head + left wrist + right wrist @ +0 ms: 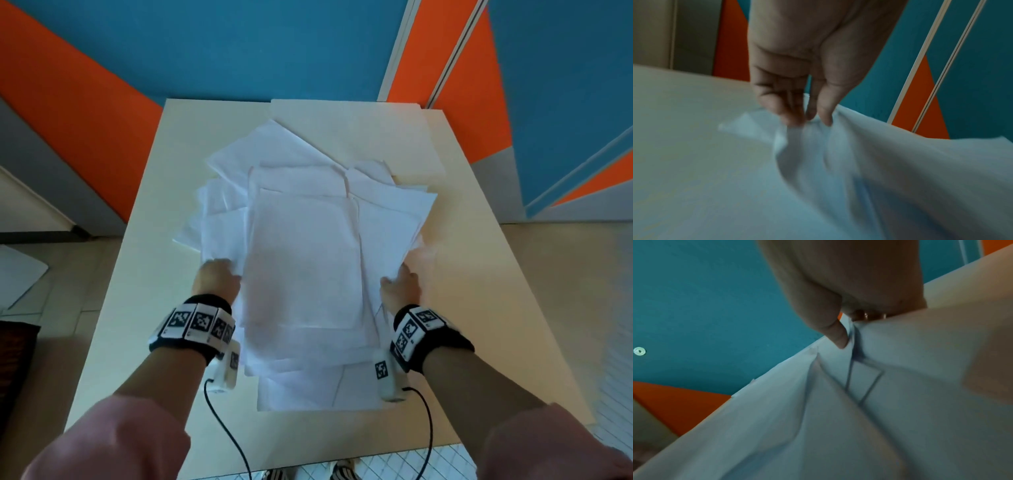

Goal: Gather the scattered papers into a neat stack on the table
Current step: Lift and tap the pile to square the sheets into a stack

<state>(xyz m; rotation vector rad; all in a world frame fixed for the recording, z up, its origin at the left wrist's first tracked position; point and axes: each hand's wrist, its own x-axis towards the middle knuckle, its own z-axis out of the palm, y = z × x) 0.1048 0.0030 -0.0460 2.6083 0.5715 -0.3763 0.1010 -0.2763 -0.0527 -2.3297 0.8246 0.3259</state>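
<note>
A loose pile of white papers (305,260) covers the middle of the cream table (479,281), its sheets fanned out at different angles. My left hand (219,277) grips the pile's left edge, and in the left wrist view the fingers (791,113) pinch the papers (859,162), which bow upward. My right hand (402,287) grips the right edge; in the right wrist view the thumb (836,335) presses on top of the papers (818,418) and the other fingers are tucked under them. A few sheets (274,150) at the far side lie askew outside the grip.
A large cream sheet or board (370,126) lies flat at the table's far right under the pile. Orange and blue wall panels (239,44) stand behind the table. Tiled floor (582,308) shows to the right, and cables (226,428) trail from my wrists.
</note>
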